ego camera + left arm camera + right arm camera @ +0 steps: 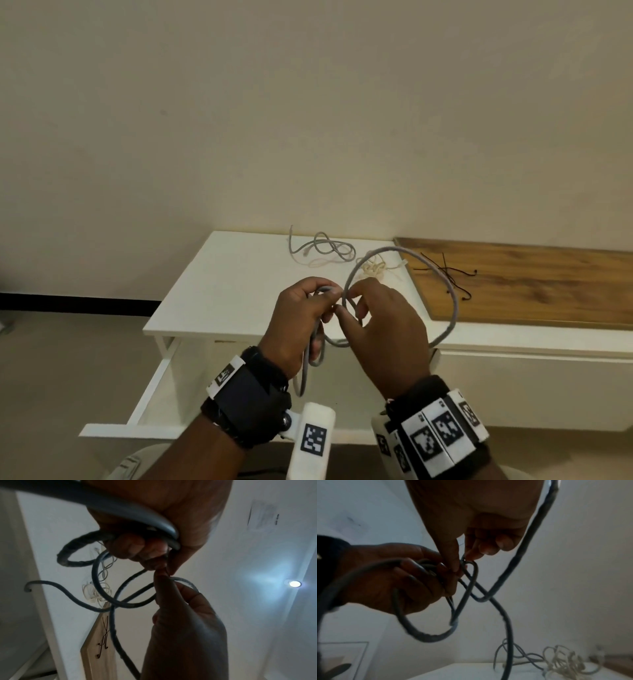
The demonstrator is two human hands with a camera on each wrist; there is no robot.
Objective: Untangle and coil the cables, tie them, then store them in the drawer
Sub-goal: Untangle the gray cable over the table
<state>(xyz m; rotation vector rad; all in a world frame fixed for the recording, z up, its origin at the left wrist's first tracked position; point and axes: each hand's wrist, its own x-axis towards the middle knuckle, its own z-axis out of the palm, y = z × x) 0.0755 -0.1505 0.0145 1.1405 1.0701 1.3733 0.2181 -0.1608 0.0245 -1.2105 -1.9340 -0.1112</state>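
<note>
I hold a thick grey cable [452, 301] in the air in front of a white cabinet [219, 284]. My left hand [322, 301] grips several gathered turns of it, and a tail hangs down below the fist. My right hand [347, 301] pinches the cable between thumb and forefinger right beside the left fingers; a wide loop swings out to the right. In the left wrist view the turns [96, 585] cross under the left hand [145, 547]. The right wrist view shows the right hand [467, 558] pinching at a tight bend of the cable [505, 615].
A thinner grey cable [322, 248] and a cream tangled cable [375, 269] lie at the back of the cabinet top. Black twist ties [448, 274] lie on a wooden board [548, 284] to the right. The drawer [154, 387] under the top stands pulled out.
</note>
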